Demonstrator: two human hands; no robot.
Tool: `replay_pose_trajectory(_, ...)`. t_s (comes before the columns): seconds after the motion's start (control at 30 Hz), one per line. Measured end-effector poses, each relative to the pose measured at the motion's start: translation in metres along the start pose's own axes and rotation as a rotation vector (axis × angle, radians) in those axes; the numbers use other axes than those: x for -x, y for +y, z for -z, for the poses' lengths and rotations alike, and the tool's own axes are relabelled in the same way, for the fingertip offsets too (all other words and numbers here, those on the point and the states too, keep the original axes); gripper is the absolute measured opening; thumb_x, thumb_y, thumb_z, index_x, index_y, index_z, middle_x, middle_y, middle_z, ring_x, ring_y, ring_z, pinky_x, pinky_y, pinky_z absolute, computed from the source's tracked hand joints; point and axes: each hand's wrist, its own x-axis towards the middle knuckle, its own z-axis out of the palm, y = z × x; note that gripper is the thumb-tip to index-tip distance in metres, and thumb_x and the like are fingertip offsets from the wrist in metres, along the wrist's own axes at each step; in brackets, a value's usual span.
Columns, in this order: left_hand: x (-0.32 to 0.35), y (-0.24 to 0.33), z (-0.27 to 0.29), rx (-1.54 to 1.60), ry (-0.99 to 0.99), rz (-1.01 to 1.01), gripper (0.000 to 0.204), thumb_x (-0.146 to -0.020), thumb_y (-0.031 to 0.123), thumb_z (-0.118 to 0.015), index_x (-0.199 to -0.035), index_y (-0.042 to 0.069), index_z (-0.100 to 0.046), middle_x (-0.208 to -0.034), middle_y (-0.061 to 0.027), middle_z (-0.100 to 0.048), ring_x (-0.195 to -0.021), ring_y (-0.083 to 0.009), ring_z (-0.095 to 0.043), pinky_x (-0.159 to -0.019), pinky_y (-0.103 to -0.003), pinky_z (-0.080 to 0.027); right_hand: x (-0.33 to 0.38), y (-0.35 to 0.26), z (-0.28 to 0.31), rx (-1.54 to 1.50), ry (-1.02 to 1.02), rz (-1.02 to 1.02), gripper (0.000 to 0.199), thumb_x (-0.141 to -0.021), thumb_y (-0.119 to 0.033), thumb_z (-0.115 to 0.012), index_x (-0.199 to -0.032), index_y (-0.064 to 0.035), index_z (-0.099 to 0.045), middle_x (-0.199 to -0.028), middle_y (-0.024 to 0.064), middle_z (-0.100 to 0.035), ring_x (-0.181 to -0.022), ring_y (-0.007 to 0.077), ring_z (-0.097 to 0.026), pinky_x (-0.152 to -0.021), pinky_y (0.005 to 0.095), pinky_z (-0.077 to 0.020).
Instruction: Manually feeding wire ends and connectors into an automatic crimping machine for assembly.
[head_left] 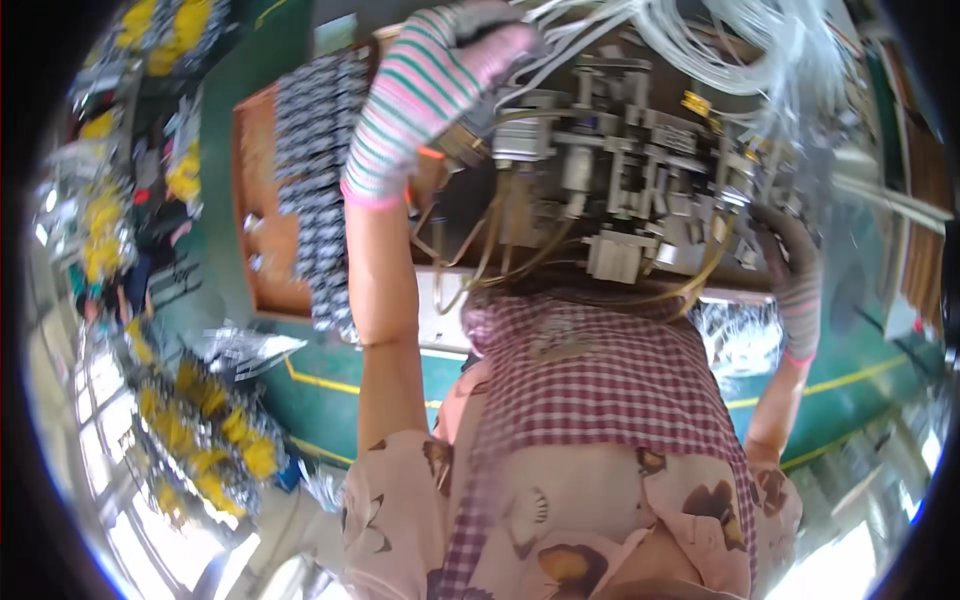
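Note:
My left hand (430, 90), in a pink, white and green striped glove, reaches over the far left part of a metal machine fixture (610, 150). Its fingers are bent together with darkened tips, close to a bundle of white cables (700, 40). Blur and the picture's top edge hide what lies between them. At the fixture's right end my right hand (797, 260), in a similar glove with dark fingers, curves beside a small metal clamp part (738, 180). Its fingers are apart, and I see nothing in them. Yellowish air hoses (495, 235) loop along the fixture's near side.
On the left stands an orange-brown tray (262, 190) with rows of grey metal parts (320, 170). Stacks of yellow and grey parts (205, 430) are on the far left. A clear plastic bag (740, 335) lies below the right hand. Yellow lines mark the green floor (320, 390).

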Motion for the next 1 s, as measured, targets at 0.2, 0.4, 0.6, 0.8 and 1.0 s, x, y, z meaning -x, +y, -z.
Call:
replay_pose_trajectory(0.2,0.12,-0.137,0.139,-0.828,0.594,0.278,0.033,-0.087,0.024,-0.068,-0.11,0.001,-0.068,-0.11,-0.0147,-0.067,-0.105,-0.0261,-0.062,-0.096,-0.034,-0.044,-0.004,0.033,0.004,0.246,-0.039,0.143,0.025,-0.086,0.004,-0.06,-0.108,-0.004,-0.067,-0.1,0.0068,-0.069,-0.089,0.0165,-0.064,-0.079,0.027,-0.0488)
replay_pose_trajectory(0.4,0.34,-0.323,0.25,-0.564,0.526,0.5,0.046,-0.087,0.034,-0.067,-0.119,0.001,-0.064,-0.115,-0.0151,-0.065,-0.096,-0.0215,-0.062,-0.088,-0.034,-0.049,-0.025,0.094,0.041,-0.477,-0.283,-0.399,0.068,-0.085,-0.042,-0.072,-0.136,-0.0057,-0.047,-0.101,0.0062,-0.066,-0.08,0.013,-0.064,-0.065,0.0215,-0.0499)
replay_pose_trajectory(0.6,0.257,-0.262,0.187,0.053,0.54,0.624,0.042,-0.086,0.025,-0.07,-0.12,0.004,-0.06,-0.115,-0.0119,-0.064,-0.098,-0.0171,-0.061,-0.087,-0.034,-0.048,-0.023,-0.055,0.004,-0.548,-0.312,-0.278,0.059,-0.084,-0.023,-0.071,-0.134,-0.0017,-0.046,-0.108,0.0101,-0.066,-0.098,0.0198,-0.066,-0.079,0.031,-0.0548)
replay_pose_trajectory(0.8,0.252,-0.151,0.156,0.237,0.84,0.145,0.044,-0.091,0.026,-0.067,-0.125,0.003,-0.051,-0.12,-0.0112,-0.058,-0.109,-0.0263,-0.059,-0.093,-0.044,-0.052,-0.042,-0.072,-0.095,-0.503,-0.294,-0.146,0.035,-0.079,0.003,-0.068,-0.11,-0.0058,-0.056,-0.105,0.0018,-0.061,-0.094,0.0104,-0.057,-0.085,0.0265,-0.0465)
replay_pose_trajectory(1.0,0.108,-0.025,-0.033,0.271,0.076,0.228,0.081,-0.061,0.025,-0.09,-0.13,0.009,-0.053,-0.117,-0.0079,-0.063,-0.103,-0.0185,-0.062,-0.085,-0.03,-0.052,-0.039,-0.058,-0.088,-0.447,-0.069,0.106,0.042,-0.074,-0.006,-0.076,-0.111,-0.0063,-0.056,-0.113,0.0042,-0.058,-0.106,0.0148,-0.052,-0.099,0.032,-0.0391)
